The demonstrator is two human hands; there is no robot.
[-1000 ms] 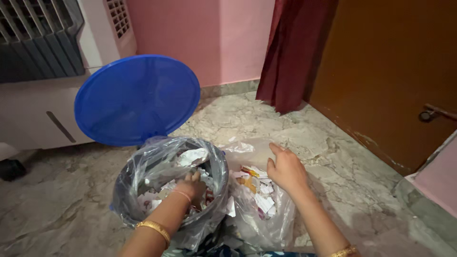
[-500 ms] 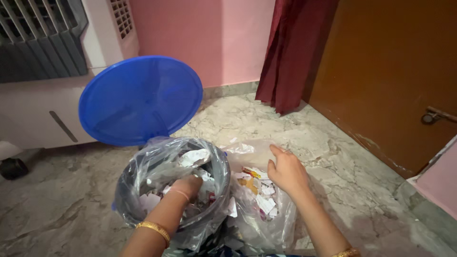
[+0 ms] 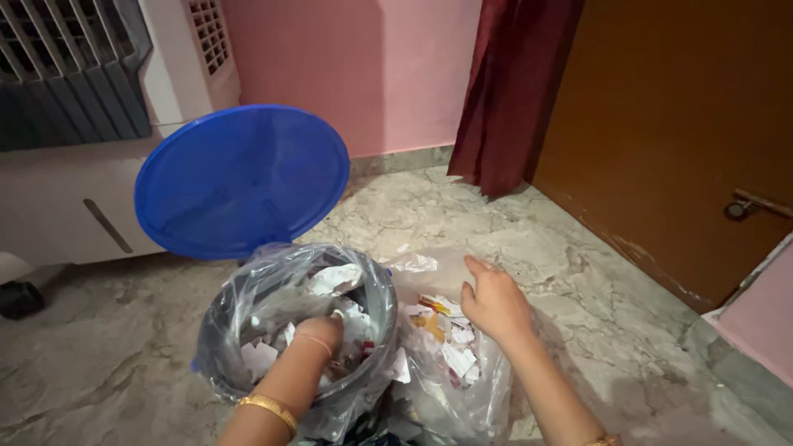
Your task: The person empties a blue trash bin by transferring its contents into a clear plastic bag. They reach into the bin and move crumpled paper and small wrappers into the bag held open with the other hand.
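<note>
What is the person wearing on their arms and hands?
Both arms are bare, with no sleeves showing. The left hand has a thin pinkish band at its wrist and a gold bangle farther up the forearm. The right hand has a gold bangle too, mostly cut off by the picture's bottom edge.

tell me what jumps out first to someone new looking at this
The big round blue lid stands open above a bin lined with clear plastic and full of torn paper scraps. The left hand is sunk in those scraps, while the right hand rests on a clear bag beside it.
</note>
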